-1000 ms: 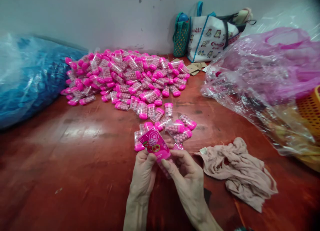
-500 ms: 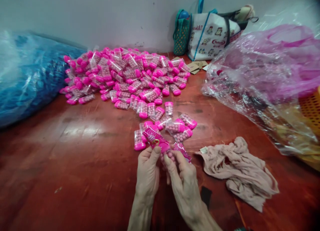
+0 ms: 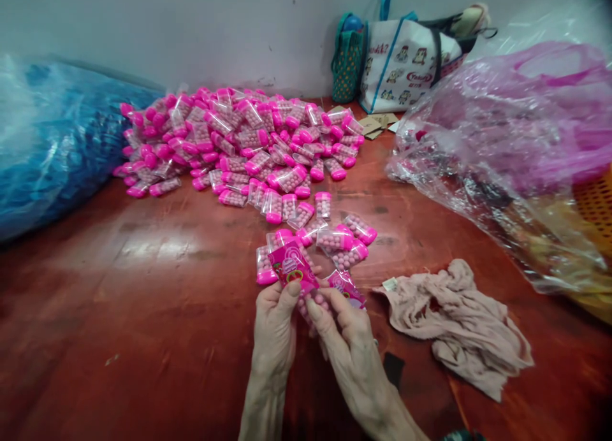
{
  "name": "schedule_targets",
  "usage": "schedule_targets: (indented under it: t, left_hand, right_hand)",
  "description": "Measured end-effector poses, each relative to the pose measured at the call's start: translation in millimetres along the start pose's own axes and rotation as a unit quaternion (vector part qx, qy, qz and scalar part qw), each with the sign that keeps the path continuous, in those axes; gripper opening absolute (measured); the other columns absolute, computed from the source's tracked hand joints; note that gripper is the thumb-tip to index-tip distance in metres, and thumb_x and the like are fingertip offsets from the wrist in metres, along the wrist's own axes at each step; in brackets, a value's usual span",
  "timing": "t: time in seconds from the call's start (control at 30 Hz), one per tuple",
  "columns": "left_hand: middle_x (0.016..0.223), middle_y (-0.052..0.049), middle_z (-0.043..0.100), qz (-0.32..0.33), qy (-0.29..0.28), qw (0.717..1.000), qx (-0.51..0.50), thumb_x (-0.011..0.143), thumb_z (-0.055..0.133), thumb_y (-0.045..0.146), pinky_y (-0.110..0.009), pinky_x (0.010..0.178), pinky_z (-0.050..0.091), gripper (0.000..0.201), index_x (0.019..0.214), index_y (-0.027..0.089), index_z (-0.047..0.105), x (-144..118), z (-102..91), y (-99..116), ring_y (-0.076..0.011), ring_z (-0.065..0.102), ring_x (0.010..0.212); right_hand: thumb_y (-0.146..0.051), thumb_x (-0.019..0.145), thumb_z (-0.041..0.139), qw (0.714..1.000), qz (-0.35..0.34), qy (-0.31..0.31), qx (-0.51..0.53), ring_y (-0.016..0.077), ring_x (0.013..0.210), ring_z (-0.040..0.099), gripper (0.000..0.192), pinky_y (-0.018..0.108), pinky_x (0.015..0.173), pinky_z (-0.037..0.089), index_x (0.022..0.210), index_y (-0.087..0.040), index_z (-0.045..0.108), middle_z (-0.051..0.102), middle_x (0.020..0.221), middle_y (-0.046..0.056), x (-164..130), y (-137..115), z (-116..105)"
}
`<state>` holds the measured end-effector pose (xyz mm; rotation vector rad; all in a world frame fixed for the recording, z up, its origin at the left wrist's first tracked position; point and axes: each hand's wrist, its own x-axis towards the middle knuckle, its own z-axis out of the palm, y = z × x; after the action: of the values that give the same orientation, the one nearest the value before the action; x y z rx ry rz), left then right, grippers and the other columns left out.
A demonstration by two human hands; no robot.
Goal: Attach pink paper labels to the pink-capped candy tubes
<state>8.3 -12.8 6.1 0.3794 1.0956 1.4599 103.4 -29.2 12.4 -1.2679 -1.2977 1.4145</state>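
Observation:
My left hand (image 3: 273, 326) and my right hand (image 3: 345, 336) meet near the bottom middle over the red table (image 3: 143, 301). Together they pinch a small clear candy box (image 3: 310, 299) filled with pink balls, and a pink printed label (image 3: 292, 266) sticks up from it above my left thumb. A second pink label (image 3: 348, 287) lies just behind my right fingers. A few loose pink-capped candy boxes (image 3: 335, 240) lie right beyond my hands. Farther back spreads a large pile of the same boxes (image 3: 239, 144).
A crumpled beige cloth (image 3: 459, 326) lies to the right of my hands. A big blue plastic sack (image 3: 57, 141) fills the left; a clear and pink plastic bag (image 3: 507, 141) and an orange basket (image 3: 595, 202) fill the right. Tote bags (image 3: 401, 58) stand against the back wall.
The label has turned in my fingers, from face-on to edge-on and back to tilted, while both hands stay together in the same spot. The view has dipped slightly.

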Motion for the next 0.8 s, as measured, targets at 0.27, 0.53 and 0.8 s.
schedule_targets:
  t: [0.27, 0.53, 0.8]
  left_hand:
    - [0.059, -0.001, 0.065, -0.002, 0.003, 0.999, -0.032, 0.072, 0.066, 0.027, -0.020, 0.049, 0.046, 0.013, 0.071, 0.015, 0.068, -2, 3.5, -8, -0.0105, 0.058, 0.051]
    - [0.053, 0.001, 0.060, -0.018, 0.043, 0.999, -0.029, 0.073, 0.065, 0.030, -0.017, 0.045, 0.043, 0.017, 0.067, 0.014, 0.065, -9, 6.2, -14, -0.0084, 0.054, 0.046]
    - [0.046, 0.004, 0.052, -0.028, 0.047, 0.999, -0.005, 0.076, 0.061, 0.030, -0.013, 0.031, 0.031, 0.022, 0.062, 0.013, 0.059, -9, 3.4, -5, -0.0041, 0.043, 0.035]
  right_hand:
    - [-0.033, 0.088, 0.046, 0.997, 0.004, 0.069, 0.036, 0.0108, 0.061, 0.051, 0.019, 0.019, 0.050, 0.038, 0.093, -0.018, 0.057, 0.054, 0.070, 0.000, 1, 9, 8]
    - [-0.035, 0.088, 0.045, 0.996, 0.019, 0.085, 0.037, 0.0103, 0.058, 0.050, 0.021, 0.020, 0.051, 0.040, 0.086, -0.018, 0.056, 0.053, 0.068, -0.001, 2, 12, 13]
    - [-0.030, 0.083, 0.055, 0.990, 0.053, -0.012, 0.127, 0.0111, 0.064, 0.054, 0.018, 0.020, 0.056, 0.045, 0.095, -0.017, 0.057, 0.059, 0.074, 0.000, 9, 6, 9]
